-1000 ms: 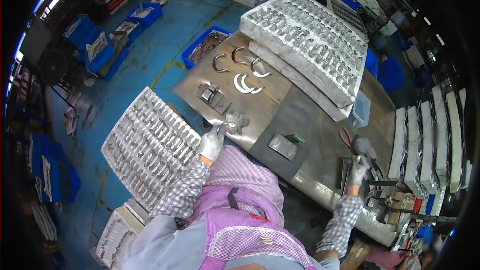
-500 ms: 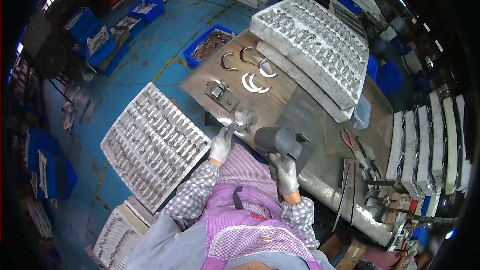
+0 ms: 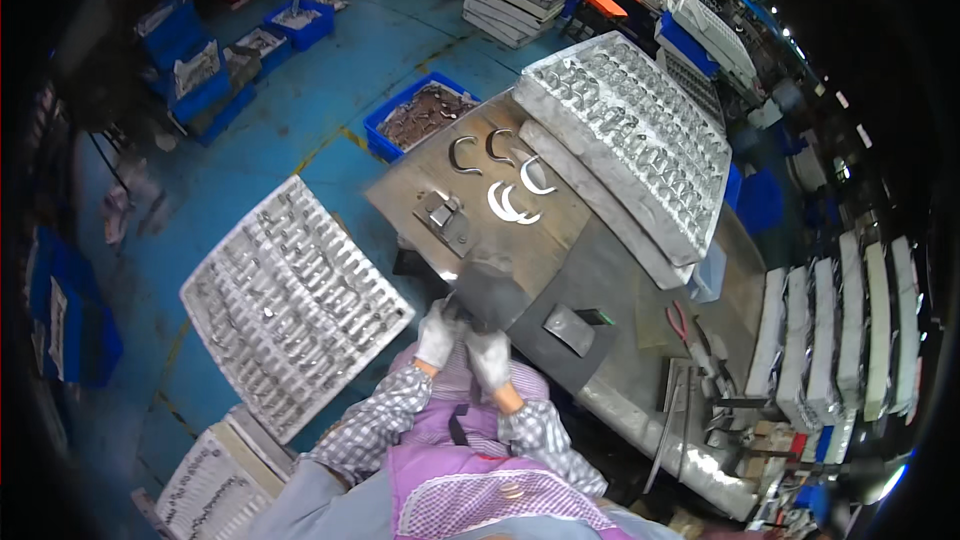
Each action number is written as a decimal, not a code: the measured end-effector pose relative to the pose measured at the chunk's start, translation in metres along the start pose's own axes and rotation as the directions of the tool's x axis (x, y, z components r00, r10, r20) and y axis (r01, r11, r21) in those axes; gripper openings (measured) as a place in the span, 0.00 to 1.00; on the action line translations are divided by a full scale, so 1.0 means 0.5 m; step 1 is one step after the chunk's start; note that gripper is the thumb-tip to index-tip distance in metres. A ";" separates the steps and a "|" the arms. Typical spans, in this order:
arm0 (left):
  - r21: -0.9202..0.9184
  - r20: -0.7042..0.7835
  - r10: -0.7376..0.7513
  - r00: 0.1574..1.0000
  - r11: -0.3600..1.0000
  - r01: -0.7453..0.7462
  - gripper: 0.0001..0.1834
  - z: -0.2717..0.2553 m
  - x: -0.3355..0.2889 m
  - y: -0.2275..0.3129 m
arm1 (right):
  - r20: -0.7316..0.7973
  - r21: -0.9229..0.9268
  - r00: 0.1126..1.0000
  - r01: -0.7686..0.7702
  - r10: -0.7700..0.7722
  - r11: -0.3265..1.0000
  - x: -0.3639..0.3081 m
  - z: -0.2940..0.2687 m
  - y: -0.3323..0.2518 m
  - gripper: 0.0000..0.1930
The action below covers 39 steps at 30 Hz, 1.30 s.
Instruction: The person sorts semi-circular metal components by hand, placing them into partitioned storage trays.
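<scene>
My right hand [image 3: 489, 358], in a whitish glove, is closed on a mallet [image 3: 490, 295] with a large dark round head. The head is over the near edge of the workbench [image 3: 555, 235]. My gloved left hand [image 3: 436, 338] is close beside it, fingers closed at the bench edge. What the left fingers hold is hidden by the mallet head. Just beyond is a small metal fixture [image 3: 442, 220] with a raised block. Several curved metal pieces [image 3: 505, 202], some dark and some shiny, lie farther up the bench. A dark metal block [image 3: 570, 328] sits right of the mallet.
A tray of metal parts [image 3: 290, 300] is at my left, and stacked trays [image 3: 635, 120] rest on the far bench. A blue bin [image 3: 378, 138] of scrap stands on the floor beyond. Pliers [image 3: 679, 321] lie right. Upright trays [image 3: 850, 330] line the right side.
My right hand has brought the mallet leftward from beside the dark block to close by my left hand. The grey crumpled item seen earlier there is now hidden. The view has shifted slightly.
</scene>
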<state>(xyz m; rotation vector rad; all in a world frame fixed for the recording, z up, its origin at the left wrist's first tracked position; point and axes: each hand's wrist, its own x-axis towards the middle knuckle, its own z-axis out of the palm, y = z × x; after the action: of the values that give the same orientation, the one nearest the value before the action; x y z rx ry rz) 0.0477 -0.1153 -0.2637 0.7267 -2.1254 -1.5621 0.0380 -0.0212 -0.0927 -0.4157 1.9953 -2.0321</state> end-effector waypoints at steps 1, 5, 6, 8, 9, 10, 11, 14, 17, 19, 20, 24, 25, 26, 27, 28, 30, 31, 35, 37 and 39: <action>0.089 -0.043 -0.001 0.999 0.996 0.005 0.13 -0.016 -0.020 -0.011 | 0.002 -0.041 0.998 -0.061 0.061 0.997 -0.009 -0.040 0.021 0.19; 0.084 0.031 -0.064 0.997 0.995 0.061 0.15 -0.038 -0.023 -0.011 | -0.091 -0.109 0.983 -0.169 0.160 0.980 -0.030 -0.195 0.003 0.21; -0.029 0.049 -0.047 0.998 0.998 0.049 0.15 -0.042 -0.024 -0.035 | -0.207 -0.222 0.978 -0.087 0.040 0.971 -0.046 -0.247 -0.002 0.18; -0.149 0.084 -0.046 0.995 0.987 0.058 0.15 -0.040 -0.012 -0.007 | -0.393 -0.534 0.919 -0.220 -0.010 0.816 -0.062 -0.398 0.007 0.14; -0.145 0.097 -0.066 0.993 0.986 0.080 0.14 -0.060 -0.016 0.054 | -0.488 -0.660 0.871 -0.411 0.057 0.629 -0.076 -0.490 0.034 0.14; -0.165 0.125 -0.006 0.992 0.986 0.027 0.13 -0.053 -0.013 0.061 | -0.545 -0.602 0.838 -0.369 -0.028 0.708 -0.107 -0.612 0.117 0.16; -0.171 0.163 0.013 0.987 0.985 0.015 0.13 -0.026 -0.001 0.081 | -0.609 -0.548 0.785 -0.313 -0.114 0.776 -0.135 -0.706 0.191 0.18; 0.004 0.475 0.313 0.823 0.934 -0.358 0.09 -0.006 -0.021 0.146 | -0.761 -0.625 0.648 -0.727 -0.017 0.286 -0.140 -0.763 0.176 0.25; 0.021 0.700 0.501 0.509 0.698 -0.715 0.10 0.036 -0.032 0.208 | -0.463 -0.885 0.875 -0.447 -0.143 0.134 -0.210 -0.874 0.236 0.28; 0.078 0.776 0.400 0.488 0.707 -0.703 0.11 0.041 -0.049 0.219 | -0.446 -0.849 0.881 -0.472 -0.158 -0.237 -0.144 -0.728 0.137 0.26; 0.077 0.797 0.396 0.456 0.682 -0.727 0.11 0.063 -0.055 0.209 | -0.318 -0.943 0.916 -0.278 -0.244 0.185 -0.139 -0.655 0.113 0.24; 0.045 0.801 0.431 0.415 0.648 -0.760 0.11 0.140 -0.063 0.209 | -0.047 -0.498 0.993 -0.115 0.105 0.859 -0.142 -0.446 0.156 0.14; 0.079 0.776 0.410 0.479 0.691 -0.719 0.11 0.151 -0.059 0.212 | -0.147 -0.347 0.958 -0.284 0.247 0.894 -0.127 -0.441 0.172 0.13; 0.195 0.761 0.255 0.597 0.787 -0.585 0.14 0.162 -0.048 0.205 | -0.216 -0.179 0.893 -0.433 0.394 0.883 -0.109 -0.444 0.185 0.12; 0.206 0.761 0.245 0.601 0.787 -0.582 0.14 0.172 -0.035 0.179 | -0.208 -0.172 0.892 -0.436 0.400 0.883 -0.090 -0.445 0.191 0.12; 0.145 0.583 0.156 0.797 0.946 -0.290 0.15 0.184 -0.022 0.142 | -0.355 -0.139 0.881 -0.380 0.313 0.914 -0.066 -0.448 0.196 0.11; 0.063 0.430 -0.089 0.899 0.996 0.069 0.17 0.189 -0.004 0.127 | -0.505 -0.260 0.861 -0.229 0.070 0.938 -0.030 -0.463 0.222 0.12; 0.071 0.436 -0.095 0.895 0.995 0.072 0.17 0.199 -0.004 0.120 | -0.509 -0.253 0.857 -0.237 0.079 0.938 -0.032 -0.467 0.231 0.12; 0.192 0.448 -0.005 0.894 0.977 -0.090 0.17 0.266 0.010 0.127 | -0.492 -0.430 0.870 -0.283 0.040 0.858 -0.022 -0.457 0.238 0.12; 0.287 0.485 0.054 0.873 0.933 -0.217 0.17 0.281 0.006 0.133 | -0.470 -0.507 0.880 -0.209 -0.066 0.836 -0.024 -0.459 0.239 0.11; 0.351 0.427 0.005 0.904 0.921 -0.171 0.17 0.288 -0.002 0.165 | -0.440 -0.462 0.898 -0.244 0.019 0.853 -0.019 -0.475 0.232 0.09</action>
<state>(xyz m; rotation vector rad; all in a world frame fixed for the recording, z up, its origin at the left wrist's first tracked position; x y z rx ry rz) -0.0516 0.0126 -0.2269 0.4164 -2.7908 -1.3581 -0.0452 0.1993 -0.2125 0.0941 2.7450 -1.5774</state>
